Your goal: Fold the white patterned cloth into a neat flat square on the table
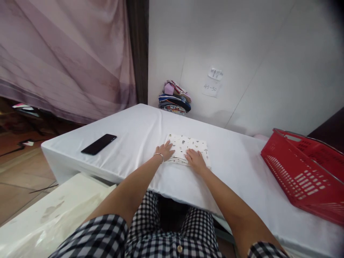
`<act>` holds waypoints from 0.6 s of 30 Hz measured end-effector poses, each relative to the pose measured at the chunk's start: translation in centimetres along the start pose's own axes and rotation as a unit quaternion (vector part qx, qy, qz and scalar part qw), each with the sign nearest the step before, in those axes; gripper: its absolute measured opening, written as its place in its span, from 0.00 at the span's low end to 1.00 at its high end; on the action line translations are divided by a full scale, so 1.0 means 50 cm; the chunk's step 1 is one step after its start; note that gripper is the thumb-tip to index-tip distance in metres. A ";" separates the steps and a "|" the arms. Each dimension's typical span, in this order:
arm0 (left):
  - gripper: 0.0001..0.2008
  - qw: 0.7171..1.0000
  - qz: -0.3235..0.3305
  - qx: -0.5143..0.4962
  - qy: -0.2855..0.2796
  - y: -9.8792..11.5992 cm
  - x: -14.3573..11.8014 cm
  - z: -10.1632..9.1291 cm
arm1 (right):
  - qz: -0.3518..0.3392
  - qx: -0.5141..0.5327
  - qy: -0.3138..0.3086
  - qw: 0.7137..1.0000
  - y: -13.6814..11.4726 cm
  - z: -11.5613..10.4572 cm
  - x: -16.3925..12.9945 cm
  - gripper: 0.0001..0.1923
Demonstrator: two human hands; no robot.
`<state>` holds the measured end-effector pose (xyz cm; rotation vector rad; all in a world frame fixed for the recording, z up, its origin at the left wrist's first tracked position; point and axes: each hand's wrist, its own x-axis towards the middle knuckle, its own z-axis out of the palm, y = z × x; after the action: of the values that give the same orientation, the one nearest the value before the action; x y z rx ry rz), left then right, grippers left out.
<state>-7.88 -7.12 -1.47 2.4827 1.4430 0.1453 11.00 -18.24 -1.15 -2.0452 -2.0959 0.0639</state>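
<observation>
Currently: left hand (164, 151) and right hand (196, 160), both spread flat, pressing folded printed cloth (187, 147), possibly a garment, on white surface (236, 157); uneven pressure may skew folds.

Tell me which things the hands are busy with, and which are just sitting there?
Busy with:
left hand and right hand, both flat on the folded patterned cloth

Just sitting there:
black phone
red basket
pile of folded clothes by the wall
paper notes on the wall
</observation>
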 end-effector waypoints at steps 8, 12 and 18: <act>0.27 1.000 0.007 0.000 0.002 -0.001 -0.001 0.000 | -0.044 -0.030 0.043 0.998 -0.002 0.022 -0.065 0.24; 0.27 1.000 0.001 -0.005 0.001 0.000 -0.001 -0.004 | -0.045 -0.036 0.026 0.998 0.008 0.023 -0.057 0.24; 0.26 0.999 -0.025 -0.033 0.010 0.045 -0.036 0.033 | -0.068 -0.050 0.044 0.995 0.096 0.020 -0.060 0.19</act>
<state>-6.54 -10.04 -2.36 2.3971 1.4824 0.2045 15.60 -20.93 -3.34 -1.9139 -2.2180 -0.1527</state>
